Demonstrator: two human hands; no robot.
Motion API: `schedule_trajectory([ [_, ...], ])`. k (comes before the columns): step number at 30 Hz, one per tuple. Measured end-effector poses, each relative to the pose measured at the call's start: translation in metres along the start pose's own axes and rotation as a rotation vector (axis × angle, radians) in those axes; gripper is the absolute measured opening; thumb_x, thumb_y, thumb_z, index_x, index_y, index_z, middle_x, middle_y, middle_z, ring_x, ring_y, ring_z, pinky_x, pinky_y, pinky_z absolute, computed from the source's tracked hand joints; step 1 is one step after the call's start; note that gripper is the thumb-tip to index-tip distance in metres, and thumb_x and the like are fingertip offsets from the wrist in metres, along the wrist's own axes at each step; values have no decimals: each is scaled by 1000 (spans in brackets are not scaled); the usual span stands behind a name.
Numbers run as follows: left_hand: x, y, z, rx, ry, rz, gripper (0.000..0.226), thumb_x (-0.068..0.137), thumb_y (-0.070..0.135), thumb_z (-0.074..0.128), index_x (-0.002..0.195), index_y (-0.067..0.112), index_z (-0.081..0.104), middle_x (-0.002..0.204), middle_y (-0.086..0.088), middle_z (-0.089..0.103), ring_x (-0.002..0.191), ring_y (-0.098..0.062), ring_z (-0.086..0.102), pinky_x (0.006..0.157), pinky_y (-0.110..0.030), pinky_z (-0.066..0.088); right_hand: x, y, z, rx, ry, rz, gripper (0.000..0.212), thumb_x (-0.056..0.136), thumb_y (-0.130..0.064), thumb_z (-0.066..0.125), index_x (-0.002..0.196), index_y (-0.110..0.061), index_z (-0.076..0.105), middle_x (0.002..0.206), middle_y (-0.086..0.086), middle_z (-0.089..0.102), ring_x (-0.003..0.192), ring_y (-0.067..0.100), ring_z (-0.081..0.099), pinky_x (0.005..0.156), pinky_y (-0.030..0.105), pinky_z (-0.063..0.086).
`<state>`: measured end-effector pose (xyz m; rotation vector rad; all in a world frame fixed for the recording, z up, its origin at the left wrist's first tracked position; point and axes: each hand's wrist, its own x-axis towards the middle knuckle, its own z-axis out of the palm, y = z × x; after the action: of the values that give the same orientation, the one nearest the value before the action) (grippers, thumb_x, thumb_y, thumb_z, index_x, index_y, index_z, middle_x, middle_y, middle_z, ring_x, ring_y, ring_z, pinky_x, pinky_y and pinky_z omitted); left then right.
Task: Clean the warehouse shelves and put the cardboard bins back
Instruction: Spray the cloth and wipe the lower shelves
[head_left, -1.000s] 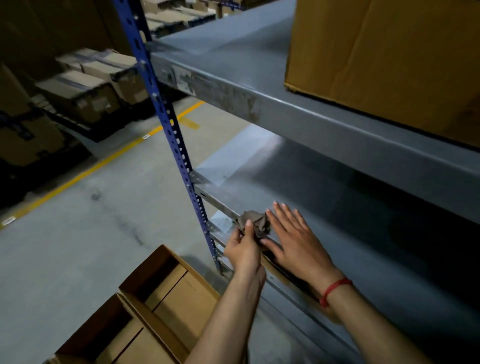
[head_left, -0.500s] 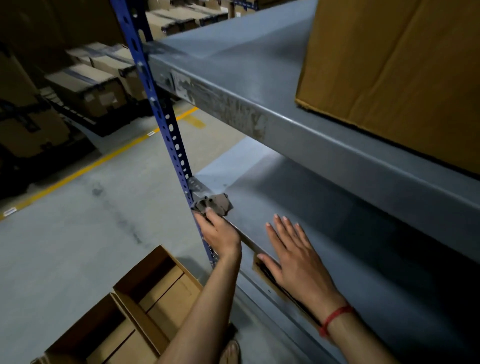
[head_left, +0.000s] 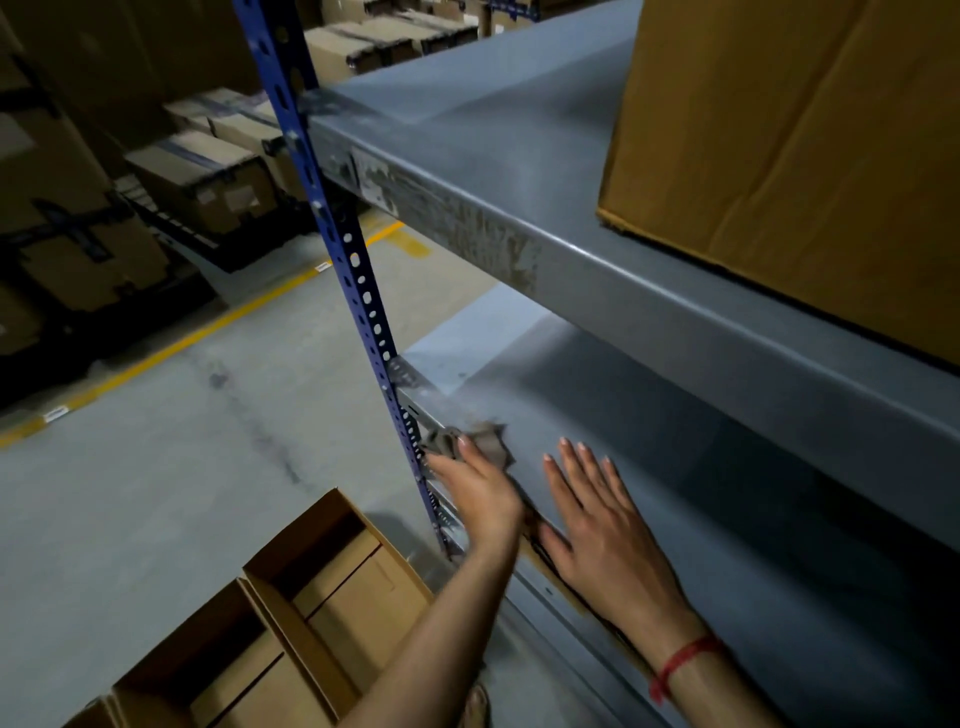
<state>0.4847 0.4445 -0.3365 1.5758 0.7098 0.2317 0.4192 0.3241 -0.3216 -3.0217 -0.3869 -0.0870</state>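
View from a head camera looking down at a person's 2 bare arms reaching onto the lower shelf (head_left: 675, 441) of a grey metal warehouse rack. The left hand (head_left: 478, 493) lies on a crumpled grey rag (head_left: 488, 441) at the shelf's front left corner, just beside the perforated blue upright (head_left: 343, 234). It is blurred, so it cannot be told whether the fingers pinch the cloth or only press it down. The position suggests a wipe along the front edge, where dirt would gather against the post. The right hand (head_left: 597, 514) rests just beside the left, palm down on the shelf with fingers straight and slightly spread, holding nothing. It seems placed to brace the person's reach. A red thread (head_left: 680, 662) circles that wrist. The 2 hands are close together but not touching. Above, the upper shelf (head_left: 519, 156) has a scuffed front beam and carries 1 large cardboard box (head_left: 805, 156) at the right. The task's cardboard bins (head_left: 332, 587) stand open-topped on the concrete floor (head_left: 156, 467) below the left arm, beside the rack, probably taken down so the shelf could be wiped. They are not yet back in place. A yellow line (head_left: 208, 332) crosses the floor, and taped cartons (head_left: 208, 176) are stacked beyond it in dim light.
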Motion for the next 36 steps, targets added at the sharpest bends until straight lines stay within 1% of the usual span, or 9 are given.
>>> schedule_trajectory([
  [3, -28, 8, -1, 2, -25, 60, 43, 107, 30, 32, 139, 1, 31, 134, -7, 44, 123, -20, 46, 93, -10, 29, 0, 2, 1, 9, 0, -12, 70, 95, -47, 28, 153, -9, 31, 160, 14, 26, 148, 29, 26, 115, 44, 18],
  [7, -2, 24, 10, -6, 75, -13, 52, 109, 25, 31, 150, -2, 14, 141, -1, 30, 123, -11, 34, 88, 2, 18, 0, 4, 5, 14, 8, -11, 69, 102, -56, 18, 155, -14, 27, 162, 10, 24, 150, 25, 21, 117, 41, 13],
  [9, 22, 33, 6, -46, 103, -33, 57, 108, 32, 32, 152, 0, 13, 148, -5, 36, 132, -19, 40, 106, -14, 28, 0, 4, 5, 25, 9, -2, 71, 102, -61, 17, 155, -14, 28, 161, 10, 25, 150, 24, 23, 118, 40, 13],
  [15, 108, 56, 6, -247, 189, -281, 46, 108, 32, 35, 144, 5, 24, 147, -19, 40, 127, -35, 49, 96, -37, 38, -1, 5, 6, -4, 14, 0, 72, 102, -63, 23, 155, -15, 27, 162, 9, 23, 151, 24, 20, 117, 41, 15],
  [25, 99, 66, -33, -235, 168, 250, 38, 105, 11, 35, 143, 9, 38, 129, -14, 58, 112, -24, 58, 98, -40, 48, -1, 0, -2, -2, 8, 38, 70, 100, -64, 28, 150, -16, 40, 157, 5, 35, 148, 16, 17, 117, 26, 6],
  [28, 100, 107, -35, -279, 155, 423, 34, 103, -4, 30, 134, 5, 40, 97, -1, 58, 80, 6, 60, 78, -15, 50, -1, 3, 1, 23, 50, 21, 71, 100, -64, 27, 150, -16, 41, 156, 6, 37, 147, 16, 20, 117, 26, 8],
  [30, 100, 137, -40, -343, 135, 613, 30, 103, -6, 30, 130, 3, 41, 92, 3, 52, 71, 8, 55, 72, -9, 45, 1, 3, 0, 28, 66, 8, 72, 99, -66, 26, 147, -15, 44, 152, 7, 43, 143, 17, 26, 115, 27, 12],
  [34, 112, 209, -45, -417, 136, 812, 35, 102, 17, 34, 136, 17, 39, 128, -4, 57, 120, -13, 56, 106, -33, 43, 3, 4, 2, 58, 78, 2, 73, 99, -67, 25, 143, -14, 51, 149, 9, 47, 140, 21, 35, 114, 28, 14],
  [36, 114, 234, -45, -401, 207, 845, 38, 103, 13, 33, 141, 15, 34, 132, 16, 48, 125, 12, 44, 107, -15, 33, 3, 4, 3, 66, 95, -3, 76, 98, -68, 25, 140, -12, 55, 149, 9, 45, 143, 19, 30, 116, 29, 14],
])
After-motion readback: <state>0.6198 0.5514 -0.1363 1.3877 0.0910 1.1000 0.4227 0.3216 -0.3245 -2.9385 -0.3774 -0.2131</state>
